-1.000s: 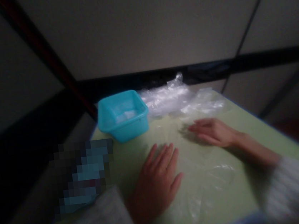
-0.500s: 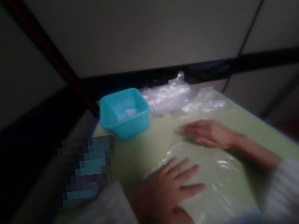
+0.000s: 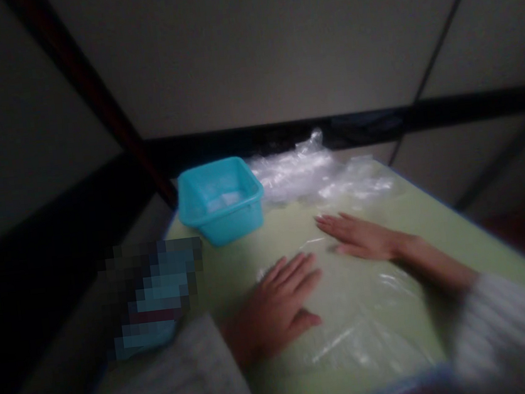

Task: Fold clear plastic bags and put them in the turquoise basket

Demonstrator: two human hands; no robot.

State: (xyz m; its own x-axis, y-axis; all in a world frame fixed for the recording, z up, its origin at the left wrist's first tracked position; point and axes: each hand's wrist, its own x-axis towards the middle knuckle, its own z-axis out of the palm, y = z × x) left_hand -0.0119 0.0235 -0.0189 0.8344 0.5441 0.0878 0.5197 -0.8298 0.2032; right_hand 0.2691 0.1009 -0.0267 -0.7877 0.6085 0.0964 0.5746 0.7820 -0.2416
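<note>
The left hand (image 3: 277, 306) and right hand (image 3: 364, 236) lie apart, fingers extended, palms down on a clear plastic sheet (image 3: 346, 314) (probably a flattened bag; the view is dim). Beyond them on the tabletop (image 3: 442, 233) sit a turquoise basket (image 3: 234, 222) and crumpled plastic (image 3: 293, 174).

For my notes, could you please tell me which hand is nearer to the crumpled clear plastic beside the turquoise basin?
Right. The right hand lies just short of the crumpled plastic; the left hand is farther back, toward the wearer.

Yellow-green table (image 3: 441, 227) bearing a teal basin (image 3: 232, 222), clear plastic (image 3: 297, 171) and, seemingly, a pixelated item (image 3: 159, 291)
</note>
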